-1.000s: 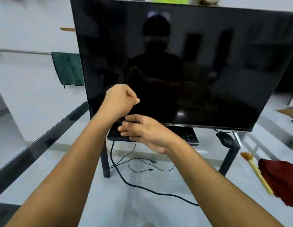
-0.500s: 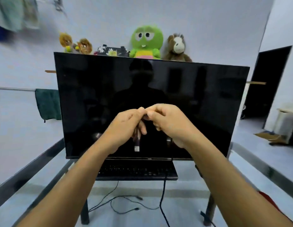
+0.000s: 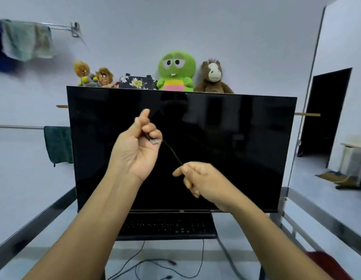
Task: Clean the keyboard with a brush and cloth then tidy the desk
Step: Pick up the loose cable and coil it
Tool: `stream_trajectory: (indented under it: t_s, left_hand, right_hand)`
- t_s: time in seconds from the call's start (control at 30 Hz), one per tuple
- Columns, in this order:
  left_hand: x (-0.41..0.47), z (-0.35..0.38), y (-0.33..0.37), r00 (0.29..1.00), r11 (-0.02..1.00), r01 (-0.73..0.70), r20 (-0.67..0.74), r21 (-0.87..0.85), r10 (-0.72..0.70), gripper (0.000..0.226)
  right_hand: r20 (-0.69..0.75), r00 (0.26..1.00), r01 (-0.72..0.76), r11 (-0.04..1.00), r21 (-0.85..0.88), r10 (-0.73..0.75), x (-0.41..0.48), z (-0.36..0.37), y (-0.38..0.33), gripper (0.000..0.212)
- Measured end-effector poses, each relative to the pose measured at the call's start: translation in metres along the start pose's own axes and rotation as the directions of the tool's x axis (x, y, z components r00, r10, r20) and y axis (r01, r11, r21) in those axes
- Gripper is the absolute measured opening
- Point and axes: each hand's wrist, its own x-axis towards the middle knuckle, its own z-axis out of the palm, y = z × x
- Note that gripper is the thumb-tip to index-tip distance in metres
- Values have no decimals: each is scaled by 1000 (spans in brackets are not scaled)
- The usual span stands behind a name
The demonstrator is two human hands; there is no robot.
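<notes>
Head view shows my left hand clutching the plug, right hand pinching the cable; tugging might drag the keyboard off, I think.

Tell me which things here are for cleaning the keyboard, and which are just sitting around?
For the job:
- keyboard
- cable, held between left hand and right hand

Just sitting around:
- monitor
- green plush toy
- brown horse toy
- dark green towel

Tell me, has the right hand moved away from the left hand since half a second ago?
Yes. The right hand moved down and right across the black monitor screen.
</notes>
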Motion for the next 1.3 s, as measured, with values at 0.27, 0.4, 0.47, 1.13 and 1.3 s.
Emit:
stream_trajectory:
  t_s: [0.27, 0.4, 0.47, 1.13, 1.3]
  left_hand:
    - [17, -42, 12, 844, -112, -409, 422, 906, 332, 21]
    - [-12, -54, -2, 951, -260, -300, 267, 918, -154, 23]
    - [-28, -54, -7, 938, -33, -242, 225, 970, -265, 32]
    - [-9, -35, -8, 810, -219, -459, 507, 861, 296, 15]
    - [-21, -55, -20, 962, -165, -274, 272, 947, -38, 27]
  right_hand:
    - [112, 992, 102, 883, -458, -57, -18, 6, -16, 25]
    - [-24, 962, 234, 865, -443, -273, -11, -8, -38, 13]
    - [-52, 937, 296, 868, -399, -344, -6, -17, -46, 8]
    - [192, 980, 161, 794, -585, -58, -6, 6, -24, 29]
    - [279, 946, 310, 717, -624, -166, -14, -1, -43, 25]
